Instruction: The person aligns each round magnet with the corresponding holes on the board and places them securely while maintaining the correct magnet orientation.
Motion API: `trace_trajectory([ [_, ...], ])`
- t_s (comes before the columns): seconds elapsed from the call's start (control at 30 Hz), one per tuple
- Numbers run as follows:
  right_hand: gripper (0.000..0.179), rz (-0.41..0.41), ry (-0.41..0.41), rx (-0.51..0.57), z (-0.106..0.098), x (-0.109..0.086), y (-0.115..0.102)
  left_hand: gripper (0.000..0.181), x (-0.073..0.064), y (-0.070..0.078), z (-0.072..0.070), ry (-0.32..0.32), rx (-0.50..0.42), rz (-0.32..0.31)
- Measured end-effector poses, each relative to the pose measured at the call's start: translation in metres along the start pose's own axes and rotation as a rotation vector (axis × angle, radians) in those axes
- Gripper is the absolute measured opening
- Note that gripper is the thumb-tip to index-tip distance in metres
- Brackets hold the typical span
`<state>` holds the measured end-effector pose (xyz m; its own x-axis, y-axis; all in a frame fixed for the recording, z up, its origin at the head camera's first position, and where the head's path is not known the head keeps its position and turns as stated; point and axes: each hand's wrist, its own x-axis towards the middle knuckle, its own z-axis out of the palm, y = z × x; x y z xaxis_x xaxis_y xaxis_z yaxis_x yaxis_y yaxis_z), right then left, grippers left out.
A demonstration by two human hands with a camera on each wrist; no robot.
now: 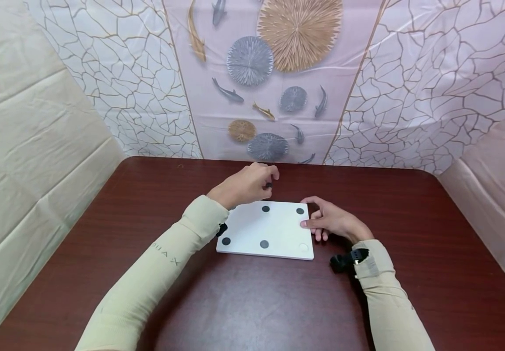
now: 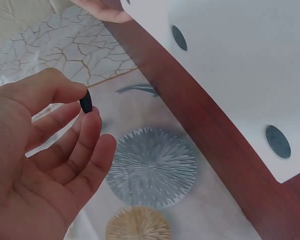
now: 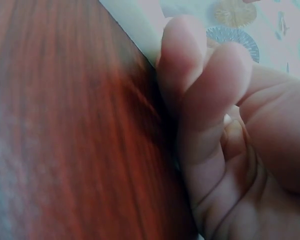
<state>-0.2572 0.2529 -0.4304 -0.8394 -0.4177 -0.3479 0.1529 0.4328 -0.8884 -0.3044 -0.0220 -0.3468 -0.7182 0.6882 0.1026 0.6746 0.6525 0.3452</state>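
Note:
A white rectangular board [image 1: 280,229] lies on the table with several dark round pads on its upper face. At its near right corner is a pale round mark [image 1: 303,247] with no dark pad. My left hand [image 1: 248,184] is raised over the board's far edge. Between its thumb and a fingertip it pinches a small black round pad [image 2: 86,101], seen edge-on in the left wrist view. My right hand [image 1: 333,219] grips the board's right side, thumb on top and the forefinger at the far right corner; its other fingers are curled beside the edge.
The dark red-brown wooden table [image 1: 252,302] reaches back to a patterned cloth [image 1: 138,78] with fish and round motifs. Plain cream cloth [image 1: 28,161] hangs at the left, and another sheet [image 1: 498,185] closes off the right side.

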Motion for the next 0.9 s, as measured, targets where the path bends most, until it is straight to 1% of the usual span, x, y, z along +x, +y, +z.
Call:
trace_trajectory([
  [0.1, 0.073, -0.004, -0.006, -0.001, 0.001, 0.001, 0.000, 0.030, -0.003, 0.003, 0.001, 0.003, -0.010, 0.008],
  [0.3, 0.073, -0.004, -0.002, 0.001, 0.001, 0.001, -0.001, 0.028, -0.009, 0.015, 0.000, 0.016, -0.038, 0.048],
  [0.47, 0.074, -0.012, -0.002, -0.006, 0.001, -0.001, -0.002, 0.028, -0.014, 0.025, 0.000, -0.001, -0.065, 0.048],
  [0.73, 0.072, -0.001, -0.001, -0.005, 0.000, 0.001, -0.001, 0.027, -0.021, 0.038, 0.004, -0.013, -0.046, 0.090],
  [0.9, 0.072, 0.013, 0.010, -0.005, 0.000, 0.001, -0.001, 0.025, -0.023, 0.045, 0.009, -0.023, -0.042, 0.123],
])
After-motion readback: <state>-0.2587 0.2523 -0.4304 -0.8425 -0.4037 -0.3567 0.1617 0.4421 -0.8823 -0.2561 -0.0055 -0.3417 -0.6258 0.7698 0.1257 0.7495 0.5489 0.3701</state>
